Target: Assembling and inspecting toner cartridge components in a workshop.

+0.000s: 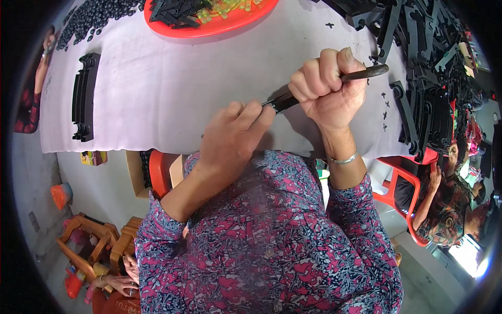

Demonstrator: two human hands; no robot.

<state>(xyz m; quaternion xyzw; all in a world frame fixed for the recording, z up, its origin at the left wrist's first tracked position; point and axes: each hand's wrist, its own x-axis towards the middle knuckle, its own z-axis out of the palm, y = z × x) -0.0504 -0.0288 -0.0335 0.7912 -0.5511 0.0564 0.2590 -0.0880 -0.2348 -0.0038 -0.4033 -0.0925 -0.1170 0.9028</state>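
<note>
Gripping a dark metal tool with curved handle in the closed right hand.
Meeting its other end with the curled left hand; cannot tell how tightly, or on what. Held over a pale cloth-covered table, between a long black notched plastic part and heaped black plastic pieces.

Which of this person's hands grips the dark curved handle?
The right hand, closed around the handle, with a silvery bracelet; the left hand, bare-wristed, is at the other end.
</note>
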